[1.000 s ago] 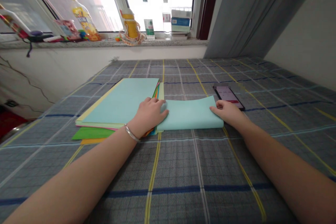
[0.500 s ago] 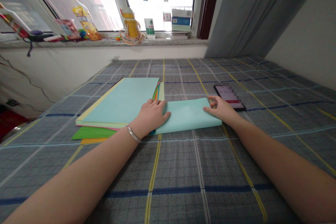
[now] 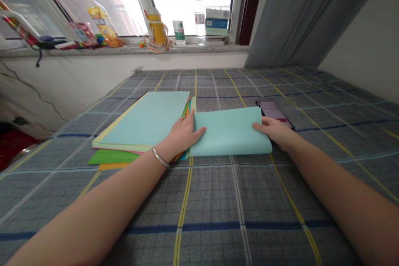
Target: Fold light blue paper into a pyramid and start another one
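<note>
A light blue sheet of paper (image 3: 229, 131) is bent over on itself, its rounded fold toward me and its upper edge away from me. My right hand (image 3: 277, 131) pinches its right end, with the thumb on the front and the fingers behind. At the left end is my left hand (image 3: 183, 131), its thumb across the front of the sheet and its fingers at the edge; a silver bangle circles that wrist. Just left of that hand lies a stack of coloured paper (image 3: 146, 120) with a light blue sheet on top. Green and orange sheets stick out below it.
A phone (image 3: 276, 114) lies behind my right hand on the plaid cloth (image 3: 212, 199). Along the windowsill (image 3: 199, 49) stand a yellow drink bottle (image 3: 104, 23), a yellow cup (image 3: 157, 31), a white-and-green tube (image 3: 179, 32), a clear bottle (image 3: 200, 18) and stacked boxes (image 3: 217, 23).
The bent sheet's upper edge has risen and its fold looks rounder. My right hand has moved slightly right with the sheet's end. My left fingers have shifted from lying flat to pointing up.
</note>
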